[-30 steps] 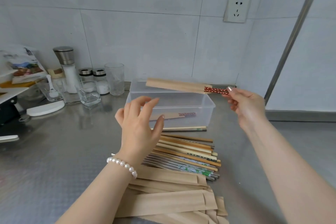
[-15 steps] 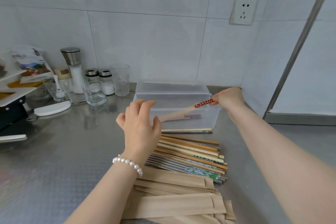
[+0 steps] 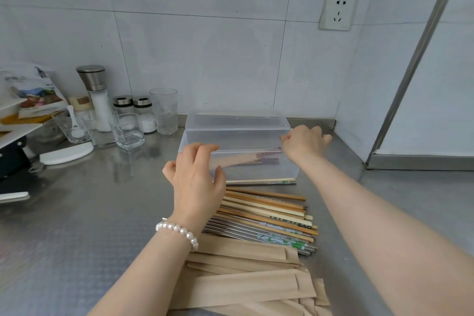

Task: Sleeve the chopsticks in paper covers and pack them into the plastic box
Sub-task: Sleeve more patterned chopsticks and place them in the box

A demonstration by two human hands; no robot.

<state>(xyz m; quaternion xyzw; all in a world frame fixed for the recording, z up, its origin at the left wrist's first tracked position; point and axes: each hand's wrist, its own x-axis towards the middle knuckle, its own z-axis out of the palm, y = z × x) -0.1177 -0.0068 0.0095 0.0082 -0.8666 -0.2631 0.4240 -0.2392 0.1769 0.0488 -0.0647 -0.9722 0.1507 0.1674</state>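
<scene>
Right now the right hand (image 3: 304,143) sits at the right end of the clear plastic box (image 3: 238,159) with its fingers curled at the rim — whether it holds anything cannot be told. Sleeved chopsticks (image 3: 246,159) lie inside the box. Over the bench (image 3: 77,213), the left hand (image 3: 197,177) hovers with fingers loosely spread, holding nothing, above loose chopsticks (image 3: 266,215) and paper covers (image 3: 246,287).
</scene>
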